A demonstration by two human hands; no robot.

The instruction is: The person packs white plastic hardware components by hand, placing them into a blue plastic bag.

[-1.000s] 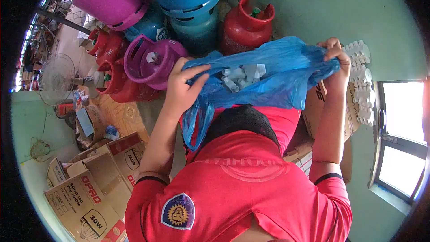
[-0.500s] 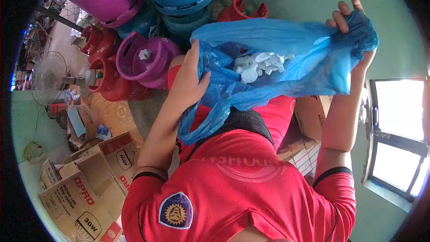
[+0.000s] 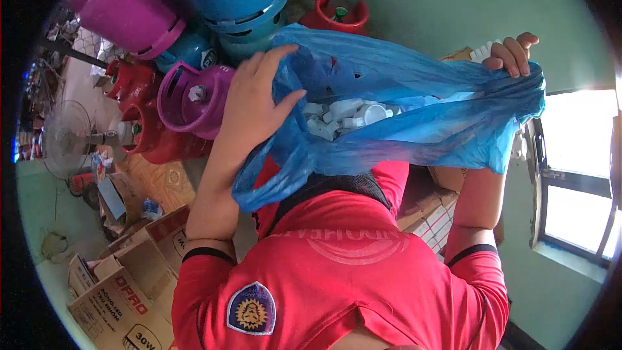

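A blue plastic bag (image 3: 414, 139) is stretched sideways between my two hands, its mouth gaping. Inside lie several small white plastic pieces (image 3: 363, 115), some with round faces; their exact kind I cannot make out. At the bag's left rim is my left hand (image 3: 259, 94), thumb and fingers around the film, with a handle loop hanging below. The gathered right end of the bag is in my right hand (image 3: 515, 58), whose fingers curl over the top; the rest of that hand is hidden behind the plastic.
Purple, red and blue gas cylinders crowd the upper left, including a purple cylinder (image 3: 194, 100) close to my left hand. A red cylinder (image 3: 337, 13) stands beyond the bag. Cardboard boxes (image 3: 123, 298) lie lower left, near a fan (image 3: 68, 139). A window (image 3: 576, 175) is at right.
The bag has tilted and its mouth gapes differently, with the white pieces shifted lower inside. My left hand has moved slightly up and left along the rim; my right hand has dropped a little.
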